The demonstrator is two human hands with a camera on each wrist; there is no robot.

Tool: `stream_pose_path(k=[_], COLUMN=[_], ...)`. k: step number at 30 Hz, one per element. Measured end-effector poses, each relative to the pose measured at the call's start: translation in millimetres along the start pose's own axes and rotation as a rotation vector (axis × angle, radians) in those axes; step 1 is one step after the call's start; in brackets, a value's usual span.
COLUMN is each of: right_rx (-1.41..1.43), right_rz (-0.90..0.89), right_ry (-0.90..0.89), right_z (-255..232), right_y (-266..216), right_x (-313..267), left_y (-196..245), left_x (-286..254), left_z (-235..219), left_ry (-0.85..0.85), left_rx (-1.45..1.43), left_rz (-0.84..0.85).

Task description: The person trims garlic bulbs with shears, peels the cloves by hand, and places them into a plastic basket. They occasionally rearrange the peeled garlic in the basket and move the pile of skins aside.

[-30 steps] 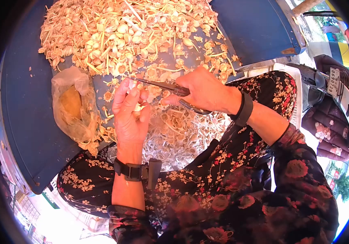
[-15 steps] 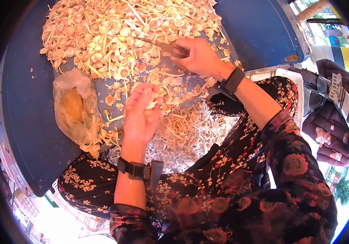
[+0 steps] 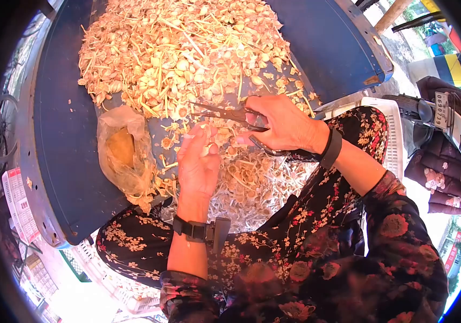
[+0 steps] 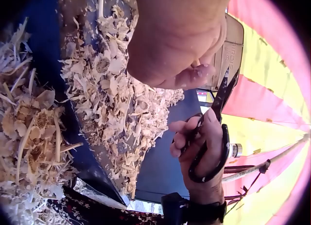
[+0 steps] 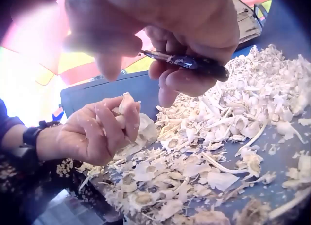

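Note:
My left hand point(image 3: 197, 171) grips pale garlic point(image 5: 127, 97) in its curled fingers, a whitish tip poking out above them. Most of the garlic is hidden by the fingers. In my right hand point(image 3: 295, 128) is a pair of dark scissors point(image 3: 225, 114), fingers and thumb at the handle loops. The blades stand apart and point left, just above the left fingertips in the head view. In the left wrist view the black handle point(image 4: 225, 152) of the scissors shows around the right hand. Beyond both hands a big heap of garlic point(image 3: 182, 64) with dry stalks covers the blue table point(image 3: 58, 161).
A clear plastic bag point(image 3: 125, 148) with something yellowish-brown inside lies left of the left hand. Dry skins and trimmings point(image 3: 246, 183) pile up between the person's legs, below the hands. A white crate point(image 3: 392, 129) stands at the right, near a parked vehicle with a number plate point(image 3: 441, 110).
The scissors were at the left fingertips, then swung up over the heap, and now are back down near the left hand with blades apart. The head view has shifted, moving the scene rightward.

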State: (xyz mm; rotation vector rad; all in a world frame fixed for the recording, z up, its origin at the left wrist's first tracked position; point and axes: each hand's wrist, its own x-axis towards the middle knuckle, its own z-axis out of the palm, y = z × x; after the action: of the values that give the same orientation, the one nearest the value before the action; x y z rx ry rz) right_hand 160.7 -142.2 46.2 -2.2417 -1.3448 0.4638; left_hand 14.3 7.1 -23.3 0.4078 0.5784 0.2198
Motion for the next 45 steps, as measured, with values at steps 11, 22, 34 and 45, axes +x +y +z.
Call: stream_pose_path(k=[11,22,34,45], right_rx=[-0.298,-0.054,1.104,0.411], right_rz=[0.056,0.478,0.279,-0.243], right_ry=[-0.105,0.321,0.046,0.133], right_z=[14.1,25.6,22.3,28.7], right_y=[9.7,109.6,56.8,-0.3], right_x=[-5.0,54.4,36.3,41.1], left_y=[-2.0,-5.7,-25.5,-0.5], left_x=[-1.7,6.3,14.9,4.8], left_z=[8.1,9.7,8.0,-4.4], left_ry=[0.062,-0.150,-0.029,-0.219], left_rx=[0.311,0.135,0.068,-0.025], left_rz=[0.198,0.037,-0.089,-0.037])
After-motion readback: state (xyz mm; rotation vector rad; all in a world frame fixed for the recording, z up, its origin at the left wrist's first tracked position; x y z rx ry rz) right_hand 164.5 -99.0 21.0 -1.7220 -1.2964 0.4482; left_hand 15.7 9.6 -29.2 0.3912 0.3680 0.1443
